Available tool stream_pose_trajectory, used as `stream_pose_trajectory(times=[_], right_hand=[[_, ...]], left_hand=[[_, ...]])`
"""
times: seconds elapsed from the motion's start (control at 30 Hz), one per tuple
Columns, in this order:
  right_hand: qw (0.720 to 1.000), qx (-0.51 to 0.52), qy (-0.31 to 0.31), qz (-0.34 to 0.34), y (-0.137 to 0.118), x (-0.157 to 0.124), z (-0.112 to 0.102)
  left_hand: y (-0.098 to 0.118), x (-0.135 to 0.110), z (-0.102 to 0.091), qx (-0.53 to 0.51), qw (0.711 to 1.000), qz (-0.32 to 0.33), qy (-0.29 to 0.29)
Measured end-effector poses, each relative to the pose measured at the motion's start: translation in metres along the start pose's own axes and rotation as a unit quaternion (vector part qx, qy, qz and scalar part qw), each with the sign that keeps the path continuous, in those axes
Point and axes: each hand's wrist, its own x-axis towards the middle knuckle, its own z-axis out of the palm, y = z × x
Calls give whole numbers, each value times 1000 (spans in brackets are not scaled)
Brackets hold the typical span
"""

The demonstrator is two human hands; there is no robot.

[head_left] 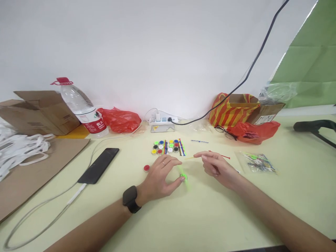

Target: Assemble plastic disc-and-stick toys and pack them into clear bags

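My left hand [162,175] is over the table with thumb and index finger apart, wearing a ring and a black watch [130,198]. Its thumb tip touches or nearly touches a small green disc [185,176] that has a blurred thin green bar across it. In my right hand [217,168] a thin yellow stick [189,158] is pinched, pointing left. Behind the hands stand rows of small coloured discs [171,144] beside coloured sticks [181,147]. A red disc [146,168] lies left of my left hand. A red stick [225,156] and a blue stick [199,141] lie farther back.
A clear bag of parts [258,162] lies to the right. Eyeglasses [225,131] and a red bag [253,132] are behind it. On the left are a phone [99,166] with its cable, a bottle [84,110] and a cardboard box [39,112]. A power strip [162,119] sits against the wall.
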Motion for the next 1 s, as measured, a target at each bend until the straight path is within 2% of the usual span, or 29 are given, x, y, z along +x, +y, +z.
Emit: stream_pose_trajectory(times=[0.13,0.27,0.6,0.77,1.0], right_hand=[[999,-23,19,-36,1,2,1],[998,-20,29,-47,1,3,1],[998,-15,38,-43,5,5,-4],[998,-20,33,-47,6,5,-3],[998,-27,29,-47,5,4,-2]], left_hand=[[-8,0,0,54,996,-34,55],[-18,1,-1,92,990,-69,84],[-34,2,-5,169,976,-93,101],[-41,2,-8,200,971,-89,96],[-50,1,-11,213,966,-122,84]])
